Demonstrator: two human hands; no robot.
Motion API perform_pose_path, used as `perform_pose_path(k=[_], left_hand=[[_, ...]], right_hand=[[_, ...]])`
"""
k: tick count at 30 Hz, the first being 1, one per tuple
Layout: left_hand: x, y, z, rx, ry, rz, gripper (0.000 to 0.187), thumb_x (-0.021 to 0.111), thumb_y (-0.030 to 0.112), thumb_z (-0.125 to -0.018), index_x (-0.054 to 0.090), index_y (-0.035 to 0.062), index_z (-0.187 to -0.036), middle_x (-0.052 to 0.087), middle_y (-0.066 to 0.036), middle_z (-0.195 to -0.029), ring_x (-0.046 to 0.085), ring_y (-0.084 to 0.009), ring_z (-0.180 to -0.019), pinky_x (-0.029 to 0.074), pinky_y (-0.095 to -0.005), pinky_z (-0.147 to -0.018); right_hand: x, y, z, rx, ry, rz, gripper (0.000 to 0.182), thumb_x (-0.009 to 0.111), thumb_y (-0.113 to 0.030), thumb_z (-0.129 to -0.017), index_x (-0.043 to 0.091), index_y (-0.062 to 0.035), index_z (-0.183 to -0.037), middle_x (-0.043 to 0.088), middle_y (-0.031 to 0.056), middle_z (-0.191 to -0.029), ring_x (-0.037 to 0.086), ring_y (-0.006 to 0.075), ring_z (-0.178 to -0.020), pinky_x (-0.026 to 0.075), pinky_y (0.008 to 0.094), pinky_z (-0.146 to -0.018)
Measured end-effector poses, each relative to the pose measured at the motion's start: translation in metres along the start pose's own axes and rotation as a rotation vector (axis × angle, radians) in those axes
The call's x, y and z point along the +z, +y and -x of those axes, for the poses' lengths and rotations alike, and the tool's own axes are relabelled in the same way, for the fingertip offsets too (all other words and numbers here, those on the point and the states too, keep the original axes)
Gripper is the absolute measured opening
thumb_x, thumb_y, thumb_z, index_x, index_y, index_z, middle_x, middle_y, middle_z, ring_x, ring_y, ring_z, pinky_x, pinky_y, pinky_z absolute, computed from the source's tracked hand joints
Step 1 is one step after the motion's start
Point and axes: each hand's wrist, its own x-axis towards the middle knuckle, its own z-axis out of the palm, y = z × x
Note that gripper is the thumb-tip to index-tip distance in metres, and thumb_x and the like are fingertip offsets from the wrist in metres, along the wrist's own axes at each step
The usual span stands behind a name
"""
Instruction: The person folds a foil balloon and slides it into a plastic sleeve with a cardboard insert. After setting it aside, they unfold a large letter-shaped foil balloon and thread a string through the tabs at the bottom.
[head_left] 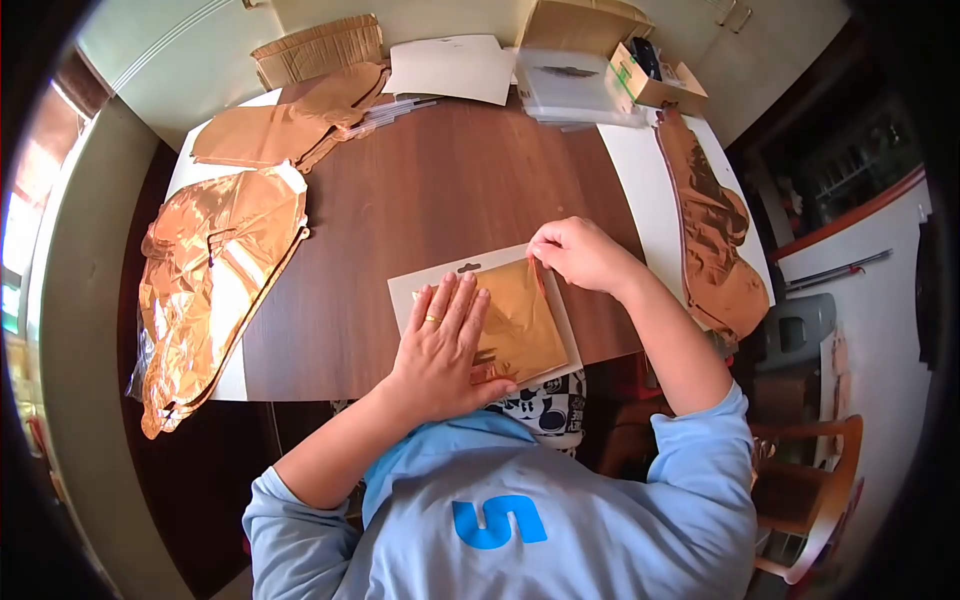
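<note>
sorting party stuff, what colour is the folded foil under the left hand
Shiny copper-orange foil on a white card backing, seen in the head view.

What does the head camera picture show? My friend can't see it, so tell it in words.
A person's left hand presses flat on a folded copper foil balloon lying on a white card, while the right hand pinches the foil's top corner. More copper foil balloons lie around the brown wooden table.

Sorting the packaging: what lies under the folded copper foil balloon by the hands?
Under the folded copper foil balloon lies a white backing card on the brown wooden table. The left hand covers part of both.
</note>
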Motion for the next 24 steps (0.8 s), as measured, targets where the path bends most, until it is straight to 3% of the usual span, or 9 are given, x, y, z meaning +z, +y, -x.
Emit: perform_pose_path(k=[2,8,11,14,17,21,24], left_hand=[[-0.002,-0.002,-0.001,0.003,-0.012,0.005,0.107,0.054,0.074,-0.080,0.032,-0.0055,-0.147,0.028,-0.027,-0.153,0.021,-0.0433,-0.145,0.011,-0.0532,-0.119],[-0.001,-0.009,-0.003,0.012,-0.030,0.008,0.107,0.052,0.077,-0.079,0.032,-0.0019,-0.148,0.028,-0.027,-0.154,0.019,-0.0434,-0.146,0.011,-0.0526,-0.119],[-0.001,-0.009,-0.004,0.015,-0.038,0.001,0.107,0.051,0.078,-0.079,0.032,-0.0013,-0.148,0.028,-0.027,-0.154,0.019,-0.0433,-0.146,0.011,-0.0525,-0.119],[-0.002,-0.010,-0.004,0.011,-0.042,0.008,0.107,0.052,0.077,-0.079,0.032,-0.0013,-0.148,0.027,-0.027,-0.154,0.019,-0.0433,-0.146,0.012,-0.0530,-0.118],[-0.003,-0.011,-0.004,0.005,-0.043,0.022,0.106,0.053,0.076,-0.079,0.032,-0.0012,-0.149,0.027,-0.027,-0.154,0.020,-0.0434,-0.145,0.012,-0.0537,-0.118],[-0.002,-0.012,-0.005,0.020,-0.017,0.057,0.105,0.054,0.075,-0.080,0.031,-0.0012,-0.149,0.027,-0.027,-0.154,0.020,-0.0435,-0.145,0.012,-0.0542,-0.118],[-0.001,-0.012,-0.004,0.032,0.024,0.080,0.103,0.059,0.071,-0.078,0.036,-0.0039,-0.145,0.030,-0.028,-0.152,0.023,-0.0450,-0.144,0.014,-0.0551,-0.117]], right_hand=[[-0.002,-0.008,0.000,0.011,0.004,0.110,0.021,0.058,-0.016,-0.093,0.068,0.0010,-0.088,0.065,0.0092,-0.071,0.057,0.0156,-0.057,0.047,0.0314,-0.057],[0.017,-0.003,0.000,-0.164,0.152,0.455,0.027,0.057,-0.021,-0.093,0.066,0.0011,-0.080,0.067,0.0197,-0.081,0.064,0.0374,-0.078,0.051,0.0457,-0.072],[0.019,-0.014,0.008,-0.142,0.195,0.600,0.027,0.056,-0.022,-0.093,0.064,0.0001,-0.080,0.068,0.0198,-0.085,0.066,0.0373,-0.082,0.053,0.0475,-0.075],[0.014,0.000,0.006,-0.232,0.186,0.557,0.023,0.058,-0.019,-0.092,0.065,0.0013,-0.083,0.068,0.0181,-0.082,0.068,0.0329,-0.076,0.053,0.0453,-0.069],[-0.006,-0.009,0.004,0.058,-0.063,0.148,0.019,0.061,-0.016,-0.090,0.067,0.0021,-0.090,0.067,0.0128,-0.075,0.063,0.0241,-0.064,0.051,0.0364,-0.061],[-0.015,0.002,-0.002,0.168,-0.249,-0.188,0.016,0.060,-0.011,-0.089,0.068,0.0018,-0.094,0.066,0.0035,-0.075,0.049,0.0054,-0.050,0.040,0.0222,-0.046],[-0.019,0.008,-0.005,0.193,-0.312,-0.287,0.018,0.063,-0.014,-0.090,0.068,0.0026,-0.096,0.066,0.0049,-0.074,0.047,0.0055,-0.048,0.039,0.0222,-0.045]])
